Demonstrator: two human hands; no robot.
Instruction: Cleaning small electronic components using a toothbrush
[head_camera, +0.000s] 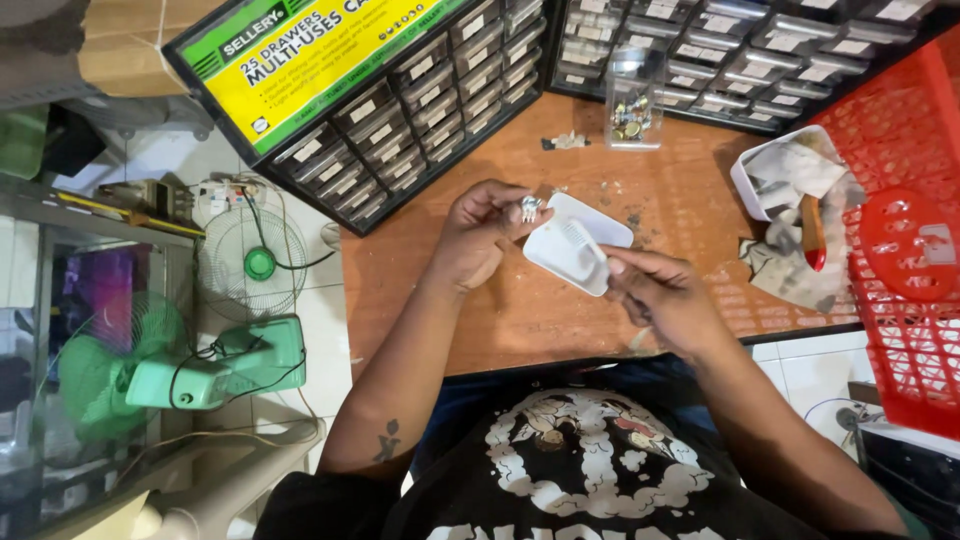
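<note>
Brown wooden workbench carries black drawer cabinets. Above it, left hand pinches a small metal part; right hand grips a white rectangular plastic casing.

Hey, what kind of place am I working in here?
Probably a small electronics or appliance repair bench: small-parts drawer cabinets line the wooden worktop, green fans sit on the floor, and both hands work a white plastic casing.

Drawer cabinets, red basket, green fan.
</note>
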